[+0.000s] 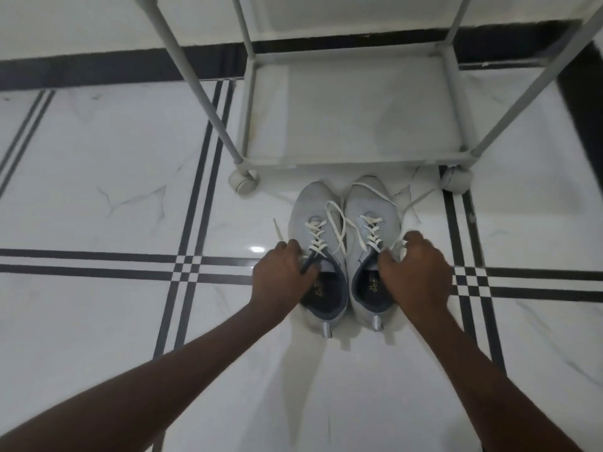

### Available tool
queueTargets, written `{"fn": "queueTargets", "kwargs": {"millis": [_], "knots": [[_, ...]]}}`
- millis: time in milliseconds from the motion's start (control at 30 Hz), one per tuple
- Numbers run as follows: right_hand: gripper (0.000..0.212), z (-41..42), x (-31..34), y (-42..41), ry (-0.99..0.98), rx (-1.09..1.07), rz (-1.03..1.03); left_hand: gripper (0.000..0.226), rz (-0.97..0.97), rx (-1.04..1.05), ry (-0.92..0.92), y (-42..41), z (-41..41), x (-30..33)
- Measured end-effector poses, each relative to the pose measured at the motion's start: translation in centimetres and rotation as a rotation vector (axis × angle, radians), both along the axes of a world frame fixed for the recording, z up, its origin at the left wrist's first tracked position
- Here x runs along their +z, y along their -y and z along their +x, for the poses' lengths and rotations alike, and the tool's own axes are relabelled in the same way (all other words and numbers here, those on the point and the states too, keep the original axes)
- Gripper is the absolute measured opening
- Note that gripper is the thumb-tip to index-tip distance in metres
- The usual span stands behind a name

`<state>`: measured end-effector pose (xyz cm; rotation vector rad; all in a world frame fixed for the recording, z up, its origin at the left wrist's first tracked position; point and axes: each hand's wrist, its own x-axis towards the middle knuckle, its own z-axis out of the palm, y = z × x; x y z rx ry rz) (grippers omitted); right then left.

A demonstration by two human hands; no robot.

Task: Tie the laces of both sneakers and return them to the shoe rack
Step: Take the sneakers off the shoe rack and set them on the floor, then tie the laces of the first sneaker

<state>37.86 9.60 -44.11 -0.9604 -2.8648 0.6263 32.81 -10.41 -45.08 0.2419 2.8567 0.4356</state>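
Two bare forearms reached in from the near edge of the view, and each hand rested on a sneaker. The left hand (283,275) curled over the outer collar of the left sneaker (318,256), thumb inside the opening, gripping the shoe's rim. The right hand (416,265) was clenched at the outer side of the right sneaker (372,252); whether it pinched a lace or the upper could not be told.

Both sneakers stood side by side, touching, toes toward the front edge of the shoe rack (352,163), on the floor just before it. The white laces (336,216) lay loose, threaded through the eyelets but with free ends trailing over the toes and onto the tiles. By my judgement nothing was tied yet, and the return to the rack remained.

The uppers looked like soft pale-grey knit with dark padded linings; the laces were flat. The rack was pale tubing with a fabric-like bottom shelf and round feet. The floor (98,197) was glossy white marbled tile with dark stripes.
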Motion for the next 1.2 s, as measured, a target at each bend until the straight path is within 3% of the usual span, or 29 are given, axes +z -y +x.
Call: {"fn": "queueTargets", "kwargs": {"millis": [100,167,267,333,467,733,867,1000,1200], "knots": [[0.026,-0.5,1.1,1.2,-0.242,0.034,0.025,0.059,0.038,0.021,0.131,0.3,-1.1,0.5],[0.012,-1.3,1.4,1.9,-0.326,0.155,-0.024,0.052,0.124,-0.009,0.243,1.0,-2.4,1.0],[0.023,-2.7,0.7,3.1,-0.173,0.478,-0.164,0.026,0.245,-0.03,0.296,2.0,-3.9,1.9],[0.025,-3.1,0.4,4.1,-0.062,0.618,-0.179,0.026,0.267,-0.043,0.297,2.3,-3.9,1.8],[0.018,-3.1,1.0,4.8,-0.035,0.564,-0.178,0.027,0.27,-0.025,0.261,1.8,-2.7,1.5],[0.013,-3.5,0.3,9.2,0.003,0.563,-0.365,0.021,0.176,0.088,0.108,6.2,-0.3,2.3],[0.018,-4.4,-0.3,11.5,0.013,0.596,-0.379,0.02,0.252,0.169,0.183,9.5,-0.4,2.1],[0.013,-5.1,-0.6,11.5,0.082,0.674,-0.276,0.022,0.308,0.076,0.473,12.1,-2.0,2.3],[0.014,-5.9,0.6,10.7,0.233,0.79,-0.014,0.023,0.054,-0.067,0.342,13.0,-3.0,3.5]]}}
